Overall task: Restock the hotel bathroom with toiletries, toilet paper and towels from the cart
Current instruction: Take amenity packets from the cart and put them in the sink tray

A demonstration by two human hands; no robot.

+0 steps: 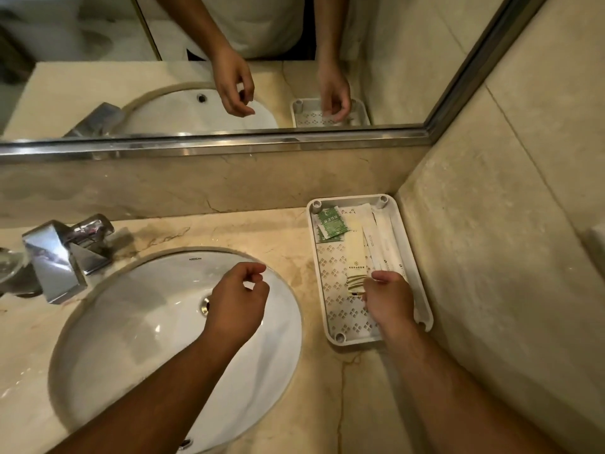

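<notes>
A white perforated tray lies on the marble counter in the right corner. In it are green sachets at the far end and long cream and white toiletry packets along its middle and right side. My right hand is over the tray's near half, fingers curled down onto the near ends of the packets; whether it pinches them is hidden by the hand. My left hand hovers over the sink basin, fingers loosely curled, holding nothing.
A white oval sink fills the counter's left, with a chrome tap behind it. A mirror with a metal frame runs along the back. A marble wall closes the right side beside the tray.
</notes>
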